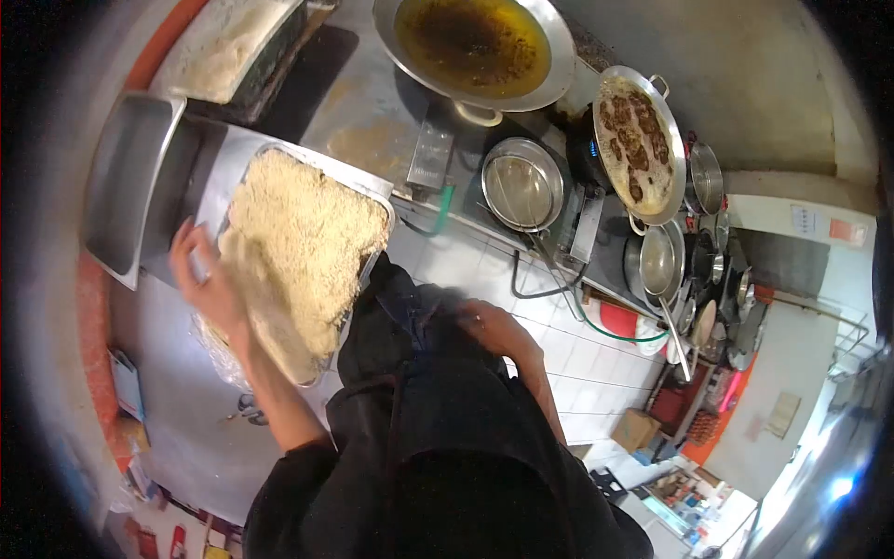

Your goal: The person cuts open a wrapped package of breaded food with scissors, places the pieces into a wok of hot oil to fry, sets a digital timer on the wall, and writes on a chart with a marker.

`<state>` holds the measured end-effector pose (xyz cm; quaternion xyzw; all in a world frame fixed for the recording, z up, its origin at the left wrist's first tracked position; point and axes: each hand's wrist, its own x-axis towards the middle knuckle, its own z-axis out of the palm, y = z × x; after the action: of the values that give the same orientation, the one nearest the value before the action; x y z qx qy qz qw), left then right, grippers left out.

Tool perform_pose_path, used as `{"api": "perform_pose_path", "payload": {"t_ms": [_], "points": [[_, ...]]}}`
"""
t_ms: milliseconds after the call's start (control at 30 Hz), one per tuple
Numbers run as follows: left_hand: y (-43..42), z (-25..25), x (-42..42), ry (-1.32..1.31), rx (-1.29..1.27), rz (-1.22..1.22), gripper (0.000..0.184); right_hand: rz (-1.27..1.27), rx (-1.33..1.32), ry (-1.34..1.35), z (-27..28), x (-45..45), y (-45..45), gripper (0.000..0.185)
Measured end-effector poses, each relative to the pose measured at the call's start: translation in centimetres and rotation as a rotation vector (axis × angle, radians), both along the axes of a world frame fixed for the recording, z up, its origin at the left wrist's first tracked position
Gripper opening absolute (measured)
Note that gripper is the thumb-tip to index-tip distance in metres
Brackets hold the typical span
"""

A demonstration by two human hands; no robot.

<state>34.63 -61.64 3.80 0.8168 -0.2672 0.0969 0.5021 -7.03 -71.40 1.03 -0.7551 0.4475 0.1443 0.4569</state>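
Note:
A metal tray [374, 184] is heaped with pale yellow crumbs [300, 238], which look like breadcrumbs. My left hand [207, 284] is raised at the tray's left side, fingers apart and holding nothing. It is slightly blurred, and I cannot tell whether it touches the tray. Close to my body, my right hand [492, 328] is against dark cloth [419, 312] at the front of my black clothing. Motion and the dark cloth hide its fingertips, so its grip is unclear.
Beyond the tray, a wide pan [566, 70] holds dark yellow oil. To its right, brown pieces [636, 140] fry in foaming oil in another pan [677, 177]. A strainer [521, 193] rests between them. A deep steel container [116, 177] stands left of the tray.

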Motion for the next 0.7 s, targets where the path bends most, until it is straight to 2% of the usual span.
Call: {"api": "perform_pose_path", "payload": {"t_ms": [133, 167, 200, 233, 267, 333, 367, 400, 467, 500, 600, 667, 700], "points": [[10.7, -4.0, 1.2, 0.225, -0.013, 0.418, 0.037, 0.058, 0.116, 0.065, -0.1, 0.4, 0.2, 0.036], [12.8, -4.7, 0.5, 0.244, 0.009, 0.44, 0.037, 0.053, 0.157, 0.153, 1.3, 1.4, -0.1, 0.036], [14.8, -5.4, -0.3, 0.292, 0.016, 0.563, 0.04, 0.045, 0.195, 0.238, 2.0, 2.1, -0.1, 0.035], [16.5, -6.2, -1.0, 0.338, 0.018, 0.683, 0.043, 0.058, 0.205, 0.257, 1.8, 2.2, -0.1, 0.035], [18.1, -7.2, -1.7, 0.353, 0.029, 0.698, 0.043, 0.107, 0.185, 0.223, 1.6, 2.1, -0.4, 0.035], [21.2, -9.6, -3.4, 0.56, -0.179, 0.815, 0.044, 0.163, 0.171, 0.209, 1.5, 2.2, -0.7, 0.035], [22.5, -11.0, -4.0, 0.616, -0.279, 0.843, 0.046, 0.155, 0.176, 0.202, 1.4, 2.3, -1.0, 0.035], [23.8, -12.3, -4.5, 0.63, -0.267, 0.859, 0.046, 0.148, 0.182, 0.194, 1.3, 2.4, -1.1, 0.035], [24.6, -13.5, -5.1, 0.466, -0.192, 0.725, 0.048, 0.117, 0.204, 0.244, 1.6, 2.8, -1.3, 0.036], [24.9, -14.1, -5.4, 0.478, -0.186, 0.738, 0.048, 0.098, 0.212, 0.264, 1.6, 2.7, -1.3, 0.036], [23.5, -13.5, -5.6, 0.416, -0.088, 0.76, 0.049, 0.073, 0.213, 0.322, 1.7, 2.5, -1.2, 0.037], [23.4, -13.3, -5.9, 0.271, 0.062, 0.655, 0.05, 0.073, 0.222, 0.364, 1.8, 1.9, -0.5, 0.037], [23.5, -13.4, -6.1, 0.282, 0.076, 0.669, 0.05, 0.045, 0.245, 0.389, 1.5, 1.4, -0.2, 0.037]]}}
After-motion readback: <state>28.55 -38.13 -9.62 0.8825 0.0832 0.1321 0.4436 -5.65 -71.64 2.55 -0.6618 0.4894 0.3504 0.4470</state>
